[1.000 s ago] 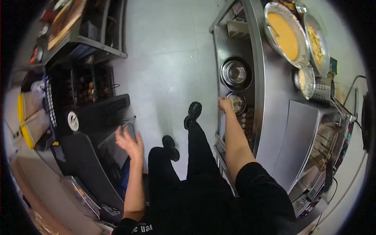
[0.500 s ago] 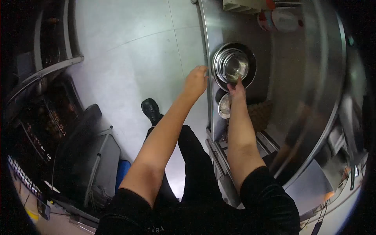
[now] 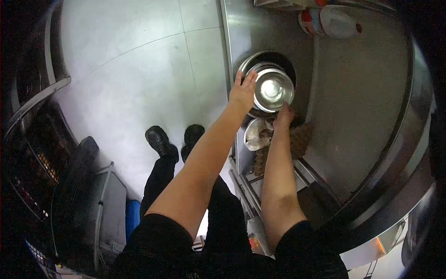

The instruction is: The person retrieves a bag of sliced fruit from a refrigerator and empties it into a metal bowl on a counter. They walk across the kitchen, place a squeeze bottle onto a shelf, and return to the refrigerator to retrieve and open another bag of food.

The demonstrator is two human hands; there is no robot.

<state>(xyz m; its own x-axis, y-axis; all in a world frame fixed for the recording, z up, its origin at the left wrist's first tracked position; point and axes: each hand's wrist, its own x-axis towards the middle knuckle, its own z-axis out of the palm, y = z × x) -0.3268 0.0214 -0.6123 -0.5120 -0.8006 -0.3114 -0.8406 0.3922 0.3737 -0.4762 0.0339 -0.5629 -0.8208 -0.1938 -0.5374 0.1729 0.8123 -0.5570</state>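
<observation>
A shiny metal bowl [image 3: 274, 90] sits on top of a nest of metal bowls, tilted slightly towards me. Under it lies a larger, darker-looking metal bowl [image 3: 284, 60]. My right hand [image 3: 284, 115] grips the top bowl's near rim, fingers closed around the edge. At the left side of the nest is my left hand [image 3: 242, 95], its fingers stretched out and apart over the rims; whether it touches them I cannot tell. A small pale bowl [image 3: 253, 135] with whitish pieces in it stands just nearer to me.
The bowls stand on a metal shelf [image 3: 239, 28]. A brown, bumpy tray like an egg carton [image 3: 301, 139] lies beside my right forearm. A plastic bottle with a red label [image 3: 337, 23] lies at the back. Metal bars [image 3: 251, 195] run along the near side.
My left hand has moved in from the shelf's edge to the bowls. My right hand has closed on the top bowl, which has shifted and tilted. A second foot now shows on the floor.
</observation>
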